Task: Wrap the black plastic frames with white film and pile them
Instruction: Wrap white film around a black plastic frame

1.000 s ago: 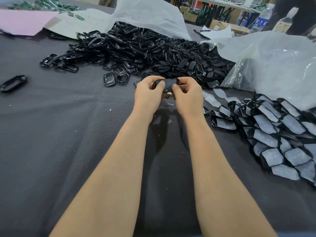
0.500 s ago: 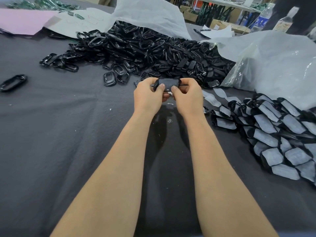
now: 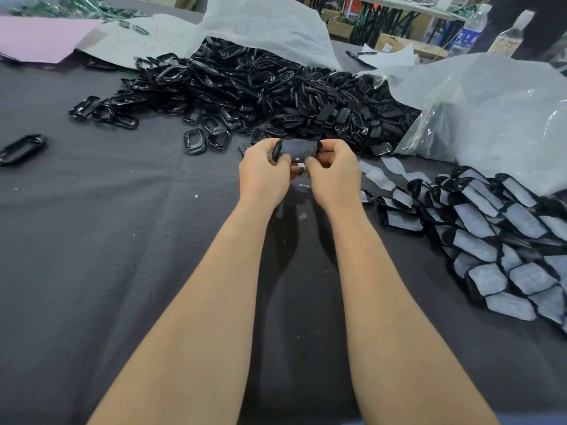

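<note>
**One frame in both hands, between the bare heap and the wrapped pile**

From the head view, the person holds a single black frame (image 3: 277,152) up above the dark table cloth (image 3: 122,240), out in front of both forearms. White film (image 3: 299,149) lies across its face. The left hand (image 3: 264,173) pinches one end and the right hand (image 3: 334,176) the other, thumbs on the near edge and fingers curled behind.

The frame looks light, stiff and glossy, so probably slippery. The film looks thin and limp, likely to crease or lift. The short ends seem the best hold, leaving the face free for smoothing.

Beyond the hands lies a big heap of bare frames (image 3: 276,96), spilling from a white bag (image 3: 260,29). To the right the wrapped pile (image 3: 491,240) lies near a clear plastic bag (image 3: 491,111), with loose film strips (image 3: 377,176) just beside it. A stray frame (image 3: 21,148) lies far left. Nothing blocks the way to the pile, though the loose strips lie close to that path.
</note>
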`<act>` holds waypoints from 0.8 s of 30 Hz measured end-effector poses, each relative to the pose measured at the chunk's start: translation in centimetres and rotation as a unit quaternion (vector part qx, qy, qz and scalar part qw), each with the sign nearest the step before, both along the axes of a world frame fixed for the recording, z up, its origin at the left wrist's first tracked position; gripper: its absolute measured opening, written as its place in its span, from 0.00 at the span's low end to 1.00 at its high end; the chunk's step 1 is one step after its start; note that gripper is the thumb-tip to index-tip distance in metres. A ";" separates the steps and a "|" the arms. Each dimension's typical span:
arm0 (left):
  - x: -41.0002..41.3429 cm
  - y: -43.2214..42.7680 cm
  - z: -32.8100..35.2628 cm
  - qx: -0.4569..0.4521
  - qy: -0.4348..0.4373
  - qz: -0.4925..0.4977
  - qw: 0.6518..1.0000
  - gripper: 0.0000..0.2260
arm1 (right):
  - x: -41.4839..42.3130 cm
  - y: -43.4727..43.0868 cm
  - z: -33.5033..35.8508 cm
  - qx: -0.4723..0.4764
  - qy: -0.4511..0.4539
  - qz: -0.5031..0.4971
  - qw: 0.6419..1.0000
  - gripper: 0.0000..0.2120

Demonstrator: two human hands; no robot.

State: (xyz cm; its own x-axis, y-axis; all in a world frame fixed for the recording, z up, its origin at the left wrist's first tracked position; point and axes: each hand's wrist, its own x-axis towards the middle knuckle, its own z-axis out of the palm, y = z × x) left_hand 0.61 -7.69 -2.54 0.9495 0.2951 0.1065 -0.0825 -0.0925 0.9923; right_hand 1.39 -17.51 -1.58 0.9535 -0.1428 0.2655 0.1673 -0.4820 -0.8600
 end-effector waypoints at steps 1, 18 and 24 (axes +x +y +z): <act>0.0 0.0 0.0 -0.006 0.002 -0.004 1.000 0.10 | 0.0 0.0 0.0 0.000 0.001 -0.002 1.000 0.08; -1.0 -1.2 1.0 0.065 -0.023 0.010 0.998 0.14 | -0.8 -0.2 1.0 0.037 -0.007 -0.029 0.999 0.11; -1.1 -5.8 2.7 0.047 -0.048 0.007 0.998 0.09 | -2.2 -4.2 2.6 0.027 -0.062 -0.104 0.992 0.11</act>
